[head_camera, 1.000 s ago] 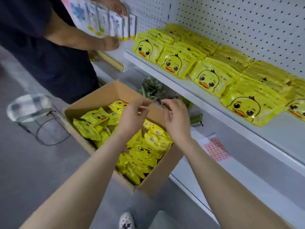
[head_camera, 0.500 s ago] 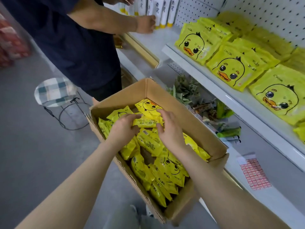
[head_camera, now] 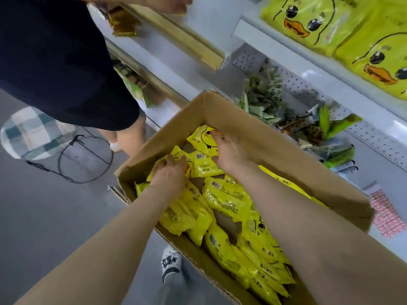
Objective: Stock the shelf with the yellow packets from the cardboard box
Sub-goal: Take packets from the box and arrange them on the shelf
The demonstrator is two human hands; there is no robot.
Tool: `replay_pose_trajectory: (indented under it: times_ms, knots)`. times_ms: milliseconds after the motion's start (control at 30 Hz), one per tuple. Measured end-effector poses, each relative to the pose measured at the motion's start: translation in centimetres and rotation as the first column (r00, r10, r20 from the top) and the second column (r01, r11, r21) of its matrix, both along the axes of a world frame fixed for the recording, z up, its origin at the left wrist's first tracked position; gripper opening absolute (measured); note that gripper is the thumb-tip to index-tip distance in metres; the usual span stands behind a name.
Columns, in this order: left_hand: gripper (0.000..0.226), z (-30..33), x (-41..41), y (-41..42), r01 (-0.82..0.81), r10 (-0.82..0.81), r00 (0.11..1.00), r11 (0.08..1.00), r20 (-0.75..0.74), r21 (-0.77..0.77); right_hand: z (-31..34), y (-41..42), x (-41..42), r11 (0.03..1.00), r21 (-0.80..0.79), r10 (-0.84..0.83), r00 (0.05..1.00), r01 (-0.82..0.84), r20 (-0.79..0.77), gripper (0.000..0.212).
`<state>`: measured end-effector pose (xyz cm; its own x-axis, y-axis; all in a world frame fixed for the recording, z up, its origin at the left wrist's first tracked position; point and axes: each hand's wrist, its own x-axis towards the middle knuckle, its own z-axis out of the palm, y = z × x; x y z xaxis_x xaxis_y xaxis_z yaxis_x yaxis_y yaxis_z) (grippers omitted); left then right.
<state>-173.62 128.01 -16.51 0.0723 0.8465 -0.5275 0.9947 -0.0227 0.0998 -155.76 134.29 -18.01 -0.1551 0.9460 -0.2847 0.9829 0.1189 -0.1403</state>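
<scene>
Glossy yellow packets (head_camera: 226, 201) with a cartoon duck face and barcodes fill the cardboard box (head_camera: 286, 155); their small print is too blurred to read. The left hand (head_camera: 170, 175) curls onto one packet, while the right hand (head_camera: 230, 150) lies flat-fingered on another. Both hands have spread apart since half a second ago, beneath the shelf (head_camera: 293, 56).

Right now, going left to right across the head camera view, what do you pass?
Checked stool → left hand → right hand → green packets on the lower shelf → red-checked label.
</scene>
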Motion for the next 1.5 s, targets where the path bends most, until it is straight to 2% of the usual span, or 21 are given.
replay_pose_trajectory:
  times_ms: [133, 333, 433, 500, 567, 600, 700, 767, 800, 900, 967, 1033, 1067, 1133, 1200, 1233, 1267, 1333, 1367, 1433, 1500]
  knots:
    - [0.056, -0.9, 0.4, 1.4, 0.056, -0.06, 0.995, 0.997, -0.084, -0.043, -2.1, 0.1, 0.3, 0.998, -0.032, 0.049, 0.993, -0.045, 0.11, 0.081]
    - [0.064, -1.8, 0.9, 1.9, 0.156, -0.17, 0.973, 0.983, -0.156, -0.1, -1.5, -3.2, 2.9, 0.986, 0.162, 0.036, 0.999, -0.035, 0.0, 0.066]
    - [0.061, -1.7, 1.5, 1.9, 0.172, -0.174, 0.984, 0.984, -0.048, -0.04, -1.9, -6.7, 4.8, 0.973, 0.23, 0.012, 1.0, -0.014, 0.012, 0.066]
    - [0.058, -1.5, 2.3, 1.5, 0.207, -0.201, 0.971, 0.978, 0.126, -0.033, -2.3, -9.6, 5.7, 0.97, 0.242, -0.008, 0.999, -0.002, 0.038, 0.063]
    - [0.046, -1.5, 3.0, 0.9, 0.25, -0.232, 0.933, 0.968, 0.275, -0.032, -2.4, -11.7, 6.0, 0.979, 0.203, -0.037, 0.999, 0.028, 0.039, 0.063]
    - [0.044, -1.5, 3.2, 0.9, 0.246, -0.233, 0.925, 0.969, 0.301, -0.005, -2.3, -12.2, 6.0, 0.986, 0.154, -0.07, 0.997, 0.065, 0.025, 0.062]
    - [0.041, -2.2, 3.1, 1.5, 0.111, -0.127, 0.971, 0.99, 0.2, 0.091, -1.5, -10.8, 5.8, 0.984, 0.098, -0.147, 0.989, 0.15, -0.037, 0.055]
    - [0.065, -2.6, 2.9, 1.8, -0.044, 0.047, 0.987, 0.999, 0.154, -0.025, -1.3, -9.1, 5.7, 0.99, 0.06, -0.132, 0.991, 0.131, 0.018, 0.061]
    - [0.076, -2.8, 2.9, 1.8, -0.09, 0.101, 0.983, 0.993, 0.155, -0.08, -1.4, -8.3, 5.6, 0.992, -0.031, -0.119, 0.991, 0.121, 0.055, 0.067]
    - [0.085, -3.3, 3.1, 1.5, -0.072, 0.085, 0.984, 0.994, 0.155, -0.085, -2.1, -7.0, 5.5, 0.966, -0.242, -0.06, 0.988, 0.094, 0.141, 0.081]
    - [0.083, -3.2, 2.7, 1.2, -0.103, 0.119, 0.956, 0.992, 0.269, -0.073, -1.7, -7.3, 5.4, 0.964, -0.247, -0.057, 0.985, 0.097, 0.164, 0.077]
    - [0.084, -2.8, 2.5, 1.2, -0.171, 0.202, 0.879, 0.979, 0.432, -0.112, -0.8, -7.9, 5.3, 0.967, -0.232, -0.064, 0.979, 0.108, 0.191, 0.059]
    - [0.086, -2.5, 2.6, 1.2, -0.188, 0.218, 0.841, 0.976, 0.494, -0.111, -0.4, -8.3, 5.2, 0.961, -0.227, -0.116, 0.977, 0.155, 0.178, 0.052]
    - [0.092, -1.7, 3.1, 1.3, -0.215, 0.206, 0.794, 0.975, 0.572, -0.053, 0.0, -9.4, 5.0, 0.914, -0.197, -0.346, 0.935, 0.355, 0.076, 0.044]
    - [0.093, -1.2, 3.8, 1.4, -0.216, 0.156, 0.776, 0.976, 0.611, 0.026, -0.1, -10.5, 5.4, 0.774, -0.179, -0.624, 0.78, 0.608, -0.049, 0.042]
    - [0.093, -1.2, 4.0, 1.3, -0.196, 0.131, 0.777, 0.98, 0.616, 0.038, -0.2, -11.0, 5.6, 0.695, -0.201, -0.713, 0.697, 0.69, -0.075, 0.044]
    - [0.092, -1.2, 4.1, 1.3, -0.158, 0.104, 0.794, 0.987, 0.599, 0.038, -0.1, -11.4, 5.8, 0.652, -0.229, -0.75, 0.66, 0.723, -0.054, 0.045]
    - [0.093, -1.8, 4.1, 1.0, -0.062, 0.033, 0.865, 0.997, 0.501, 0.041, 0.3, -12.2, 6.0, 0.698, -0.18, -0.692, 0.718, 0.693, 0.082, 0.049]
    - [0.095, -2.0, 4.1, 0.9, -0.033, 0.01, 0.89, 0.999, 0.457, 0.042, 0.6, -12.3, 6.0, 0.754, -0.084, -0.638, 0.756, 0.652, 0.145, 0.055]
    - [0.099, -2.3, 4.3, 0.6, -0.005, -0.009, 0.898, 1.0, 0.441, 0.031, 0.7, -11.7, 5.8, 0.864, 0.07, -0.503, 0.855, 0.498, 0.126, 0.072]
    - [0.1, -2.5, 4.4, 0.1, 0.017, -0.022, 0.889, 1.0, 0.458, 0.015, 0.2, -10.3, 5.7, 0.949, 0.006, -0.316, 0.947, 0.317, 0.048, 0.095]
